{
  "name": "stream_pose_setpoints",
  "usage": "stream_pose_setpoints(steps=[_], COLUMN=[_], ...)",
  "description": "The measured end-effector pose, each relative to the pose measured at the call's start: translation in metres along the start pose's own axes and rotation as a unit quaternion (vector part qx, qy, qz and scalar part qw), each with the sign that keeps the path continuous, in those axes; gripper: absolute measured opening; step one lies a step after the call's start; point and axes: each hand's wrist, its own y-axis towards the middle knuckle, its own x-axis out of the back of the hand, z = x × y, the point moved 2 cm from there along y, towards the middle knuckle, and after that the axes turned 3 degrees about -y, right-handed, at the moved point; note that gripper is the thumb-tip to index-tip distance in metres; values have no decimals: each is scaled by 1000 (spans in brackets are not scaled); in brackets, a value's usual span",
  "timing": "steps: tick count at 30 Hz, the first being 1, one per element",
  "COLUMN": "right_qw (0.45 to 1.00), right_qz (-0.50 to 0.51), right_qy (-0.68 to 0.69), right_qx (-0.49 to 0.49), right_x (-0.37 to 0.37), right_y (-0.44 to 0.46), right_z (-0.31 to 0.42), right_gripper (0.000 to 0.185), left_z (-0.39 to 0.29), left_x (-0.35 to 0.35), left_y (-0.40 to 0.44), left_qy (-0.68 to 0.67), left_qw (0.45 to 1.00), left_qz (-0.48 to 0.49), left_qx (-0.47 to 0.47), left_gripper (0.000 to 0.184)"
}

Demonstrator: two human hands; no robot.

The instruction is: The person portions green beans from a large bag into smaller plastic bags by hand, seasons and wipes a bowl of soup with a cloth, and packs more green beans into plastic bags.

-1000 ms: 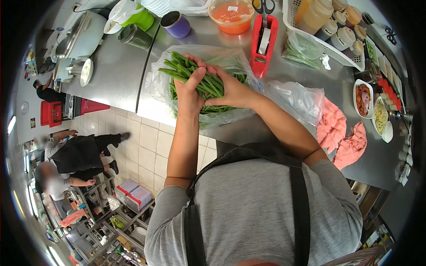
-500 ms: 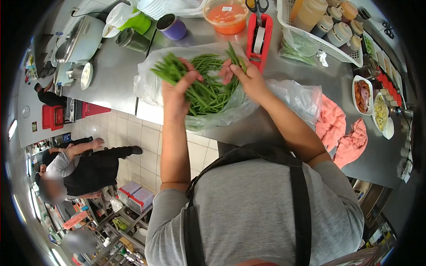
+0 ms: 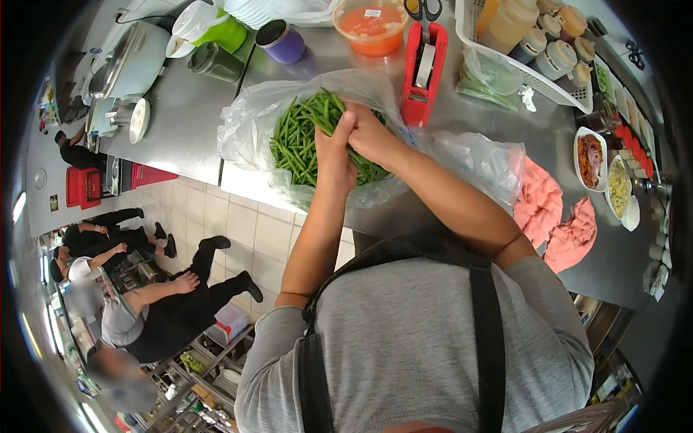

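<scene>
Operating remotely, I have left hand (image 3: 335,154) and right hand (image 3: 371,134), fingers curled round slender green beans (image 3: 317,113), over an open translucent plastic bag (image 3: 243,130), probably to catch strays.

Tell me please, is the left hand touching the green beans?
Touching. The head view shows the left hand closed against a bunch of green beans, with bean ends sticking out beyond it.

Green beans (image 3: 292,151) partly hidden by the hands (image 3: 372,137), co-workers' heads (image 3: 84,297) blurred, white basket (image 3: 567,92) cut off above.
</scene>
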Motion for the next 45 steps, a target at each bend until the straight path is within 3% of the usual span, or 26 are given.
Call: stream_pose_setpoints(steps=[1, 5, 7, 10, 14, 17, 19, 23, 25, 27, 29, 31, 33, 35, 37, 42, 45], right_qw=[996, 999, 981, 960, 972, 931, 879, 881, 892, 902, 965, 975, 982, 979, 977, 962, 950], right_qz=[78, 25, 3, 24, 39, 74, 86, 28, 38, 48, 76, 47, 22, 31, 30, 63, 75], right_qy=[-46, 21, 190, 280, 227, 350, 461, 467, 447, 427, 251, 218, 182, 201, 210, 241, 279], right_qx=[-24, -25, -40, -13, -38, -67, -91, -73, -62, -51, 2, 26, 53, 25, 1, -111, -122], right_x=[-2, -12, -17, -12, -4, 1, 4, 5, 8, 14, 24, 34, 45, 56, 61, 54, 49], right_y=[4, -14, -18, -21, -21, -24, -27, -38, -39, -38, -35, -29, -21, -16, -15, -40, -64], right_z=[-5, 6, -6, 15, 8, 3, -7, 2, 0, 2, 10, 30, 48, 56, 54, 44, 58], right_gripper=[50, 62, 70, 70, 64, 59, 59, 62, 61, 60, 61, 62, 62, 58, 56, 53, 53], left_z=[-2, -3, 2, 14, 16, 24, 24, 20, 15, 11, 3, -12, -20, -27, -31, -32, -27], left_x=[2, 8, 16, 18, 7, 10, 3, -1, -1, 1, 4, 3, 15, 15, 11, -24, -45], left_y=[0, 5, 6, 1, -10, -15, -25, -29, -26, -19, -12, -3, 14, 19, 10, -58, -97], left_qy=[1, -74, -58, -49, -72, -3, 11, 44, -32, -40, -70, -88, -282, -332, -382, -340, -262], left_qw=[1000, 993, 995, 998, 995, 996, 995, 993, 999, 998, 997, 995, 942, 926, 888, 886, 898], left_qz=[0, -79, -75, -21, -58, -30, -35, -28, -29, -30, 2, -31, -26, -12, -10, 37, 98], left_qx=[1, 36, 8, -34, -47, -86, -92, -110, -31, -47, -23, -18, 179, 177, 257, 314, 341], left_gripper=[37, 30, 29, 42, 53, 52, 62, 62, 65, 56, 50, 41, 25, 19, 22, 34, 35])
